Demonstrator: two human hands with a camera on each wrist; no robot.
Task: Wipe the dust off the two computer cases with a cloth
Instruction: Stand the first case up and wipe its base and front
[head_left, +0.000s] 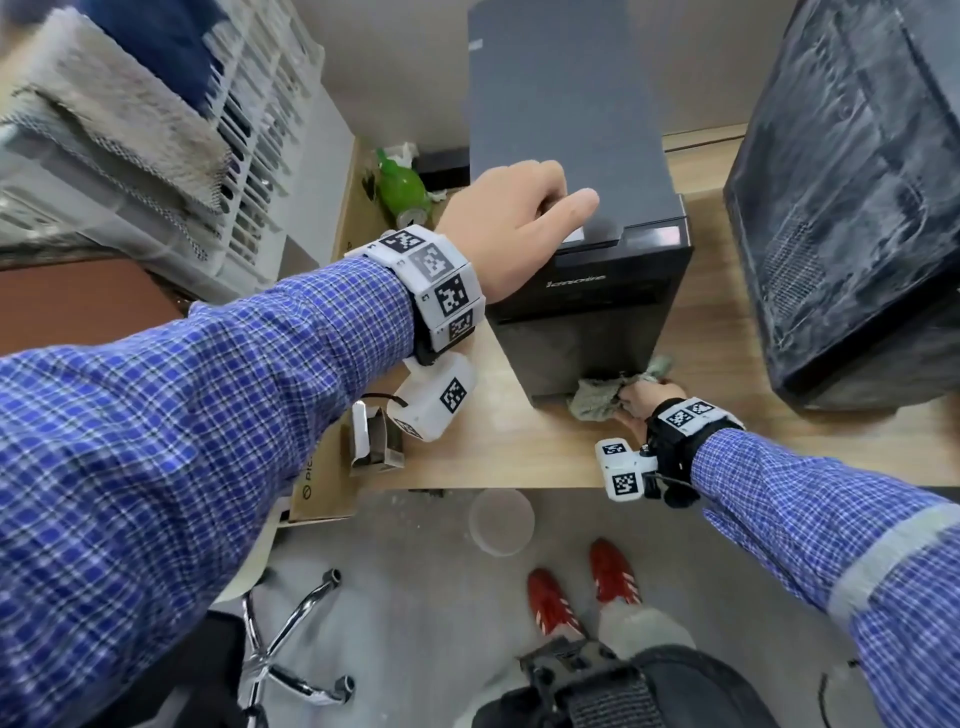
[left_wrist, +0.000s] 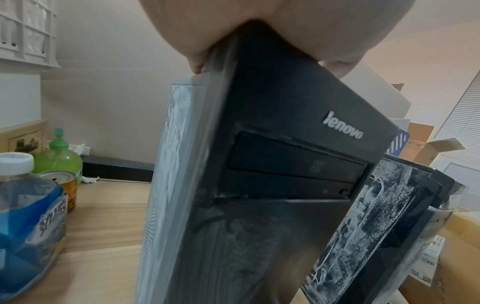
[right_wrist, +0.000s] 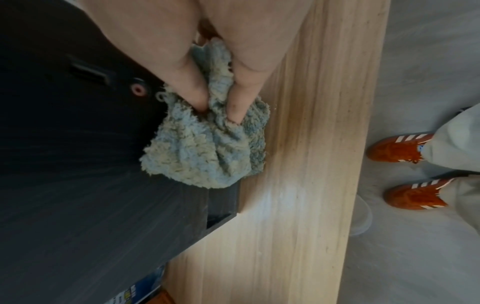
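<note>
A black Lenovo computer case (head_left: 566, 130) (left_wrist: 272, 185) (right_wrist: 78, 164) stands upright on the wooden table (head_left: 717, 338). My left hand (head_left: 519, 218) (left_wrist: 259, 30) grips its top front corner, thumb lying across the top and fingers curled over the left edge. My right hand (head_left: 641, 400) (right_wrist: 215, 111) holds a bunched blue-grey fluffy cloth (head_left: 597, 397) (right_wrist: 205, 148) against the bottom of the case's front panel, just above the table. A second black case (head_left: 841, 208) (left_wrist: 376, 226), streaked with pale dust, stands to the right, and neither hand touches it.
A green bottle (head_left: 402, 189) (left_wrist: 58, 158), a can (left_wrist: 63, 185) and a blue bottle (left_wrist: 23, 216) stand left of the Lenovo case. Cardboard boxes (head_left: 322, 478) sit at the table's left end. White crates (head_left: 249, 130) rise at left. A chair base (head_left: 291, 649) is on the floor.
</note>
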